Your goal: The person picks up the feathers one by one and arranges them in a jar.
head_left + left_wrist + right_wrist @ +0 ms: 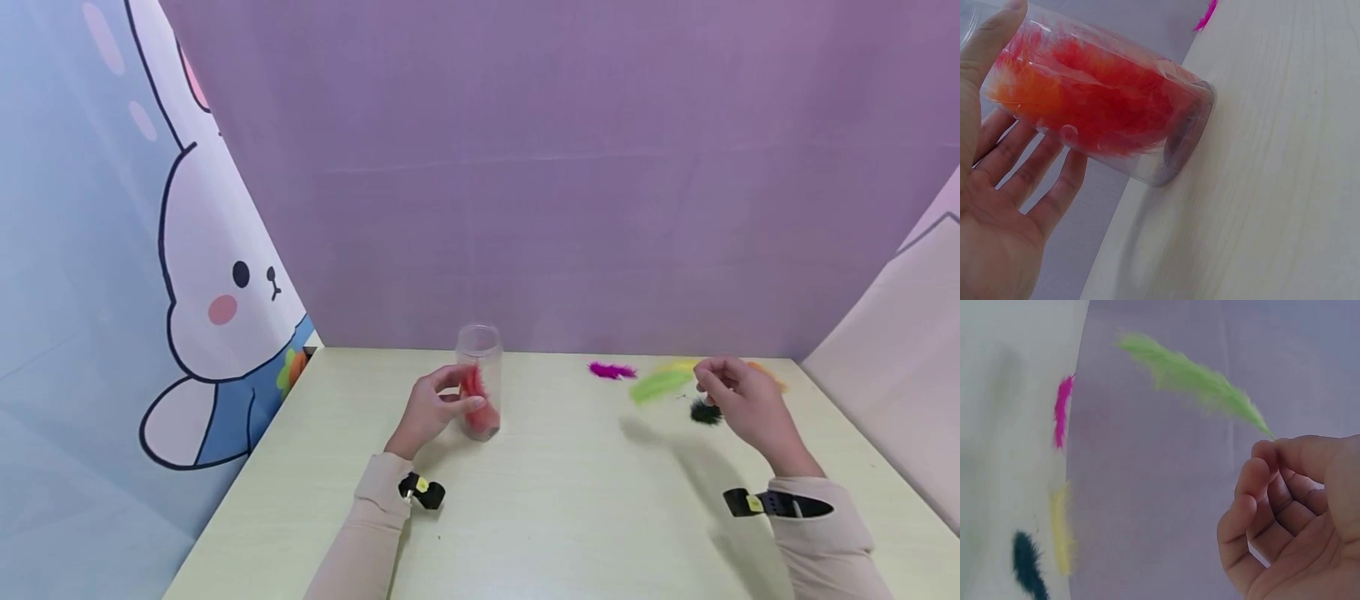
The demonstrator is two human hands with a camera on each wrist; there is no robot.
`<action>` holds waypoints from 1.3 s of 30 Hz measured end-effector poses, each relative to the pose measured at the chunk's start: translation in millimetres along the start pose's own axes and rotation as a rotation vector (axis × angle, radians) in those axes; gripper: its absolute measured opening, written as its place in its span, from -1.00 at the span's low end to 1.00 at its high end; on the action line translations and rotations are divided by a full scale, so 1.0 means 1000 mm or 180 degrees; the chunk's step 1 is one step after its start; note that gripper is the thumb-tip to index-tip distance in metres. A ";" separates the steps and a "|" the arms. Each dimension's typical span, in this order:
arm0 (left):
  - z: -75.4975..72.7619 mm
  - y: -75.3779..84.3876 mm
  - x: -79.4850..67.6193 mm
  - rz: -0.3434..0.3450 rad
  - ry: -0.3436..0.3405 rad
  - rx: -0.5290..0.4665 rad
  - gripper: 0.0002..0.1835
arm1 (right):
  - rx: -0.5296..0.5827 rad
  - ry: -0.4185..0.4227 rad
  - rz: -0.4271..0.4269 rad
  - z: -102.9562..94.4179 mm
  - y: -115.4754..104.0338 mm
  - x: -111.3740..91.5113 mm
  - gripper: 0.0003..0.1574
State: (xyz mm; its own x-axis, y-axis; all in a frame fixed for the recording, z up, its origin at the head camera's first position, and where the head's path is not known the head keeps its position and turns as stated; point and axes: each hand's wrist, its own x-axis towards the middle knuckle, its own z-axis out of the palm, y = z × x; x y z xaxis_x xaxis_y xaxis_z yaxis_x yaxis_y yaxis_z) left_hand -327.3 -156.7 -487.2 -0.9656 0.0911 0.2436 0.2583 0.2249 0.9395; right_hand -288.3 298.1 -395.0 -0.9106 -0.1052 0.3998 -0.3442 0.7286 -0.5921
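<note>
A clear plastic jar (1141,164) with red and orange feathers (1104,94) inside stands on the table, left of the middle. My left hand (437,408) grips its side, thumb on one side and fingers on the other. Over the right part of the table, my right hand (744,404) pinches a light green feather (1191,378) by its quill between thumb and forefinger. The feather points away from the fingertips, toward the left in the head view. Below and near this hand lies a dark green feather (705,412).
A magenta feather (612,370) lies near the table's back edge, between jar and right hand. A yellow feather (1060,531) is close by, and an orange one (772,375) shows partly behind the right hand. A purple cloth (570,183) hangs behind the table.
</note>
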 end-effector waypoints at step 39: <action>0.000 -0.002 0.002 0.0017 -0.0029 -0.0060 -0.37 | 0.0389 0.0150 -0.0715 0.029 -0.111 0.052 -0.81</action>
State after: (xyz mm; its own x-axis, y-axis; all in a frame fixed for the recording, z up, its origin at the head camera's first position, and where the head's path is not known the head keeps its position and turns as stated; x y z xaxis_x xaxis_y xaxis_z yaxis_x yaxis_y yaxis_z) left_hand -329.2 -157.3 -488.2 -0.9638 0.1010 0.2467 0.2628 0.2059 0.9426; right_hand -303.9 192.3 -328.6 -0.7974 -0.2214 0.5614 -0.5644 0.6030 -0.5638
